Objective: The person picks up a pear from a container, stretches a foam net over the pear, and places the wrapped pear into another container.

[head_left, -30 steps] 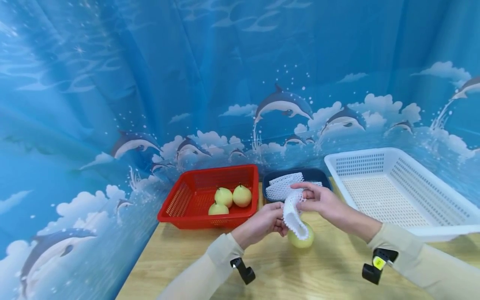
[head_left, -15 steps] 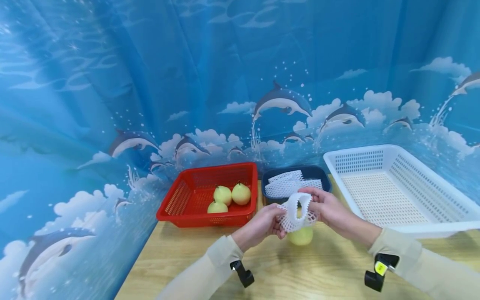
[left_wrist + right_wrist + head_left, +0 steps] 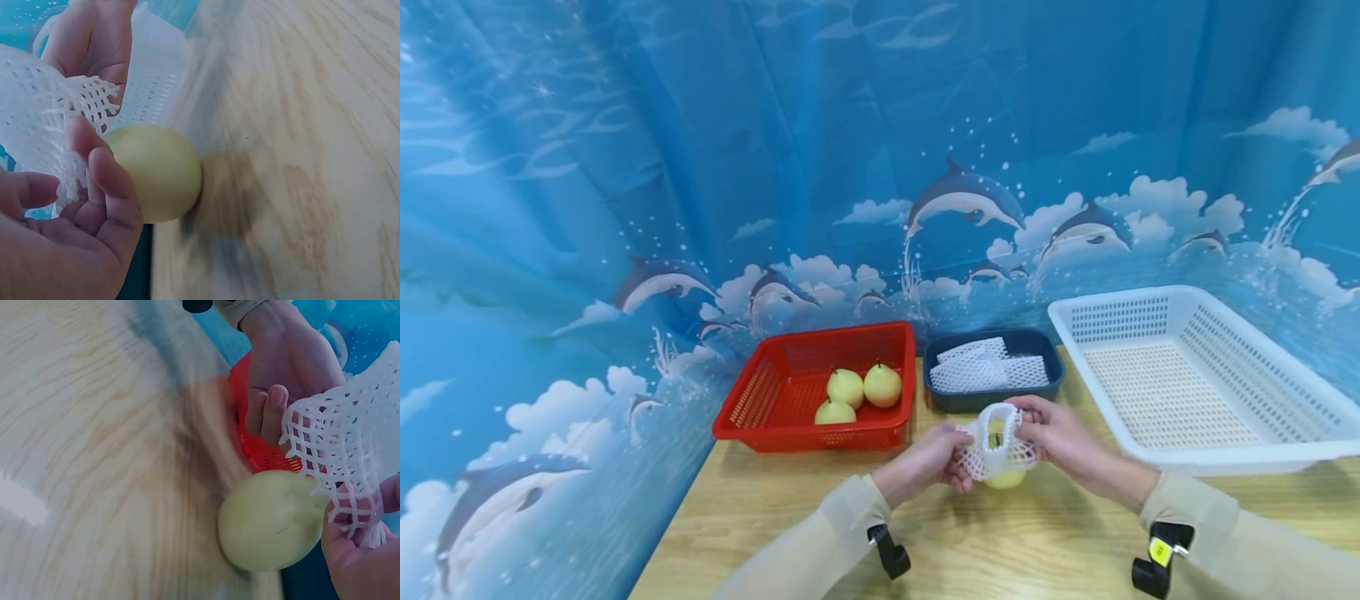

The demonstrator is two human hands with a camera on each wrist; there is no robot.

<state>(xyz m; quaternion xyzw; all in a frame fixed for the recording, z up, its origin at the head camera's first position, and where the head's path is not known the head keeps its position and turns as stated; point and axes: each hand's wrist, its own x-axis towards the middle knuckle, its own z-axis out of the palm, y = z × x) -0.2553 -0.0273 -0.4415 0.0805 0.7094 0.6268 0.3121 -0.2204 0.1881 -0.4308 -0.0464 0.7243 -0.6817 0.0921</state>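
Observation:
A white foam net sleeve (image 3: 996, 455) is stretched between both hands just above a yellow-green pear (image 3: 1006, 479) on the wooden table. My left hand (image 3: 927, 463) pinches the sleeve's left edge, and my right hand (image 3: 1060, 435) pinches its right edge. Through the sleeve's opening the pear's stem shows in the head view. In the left wrist view the pear (image 3: 159, 172) rests on the table beside the left fingers, and the net (image 3: 44, 119) lies between fingers and thumb. The right wrist view shows the net's lower edge (image 3: 337, 444) overlapping the top of the pear (image 3: 269, 522).
A red basket (image 3: 850, 437) with three pears (image 3: 882, 386) stands at the left. Behind the hands is a dark blue tray (image 3: 955, 403) holding several foam nets (image 3: 973, 369). A large white basket (image 3: 1172, 392) is at the right, and a dolphin-print curtain (image 3: 850, 150) hangs behind.
The sleeve has turned from hanging folded to a widened opening facing the head camera. Both hands have moved lower with it, over the pear, away from the blue tray.

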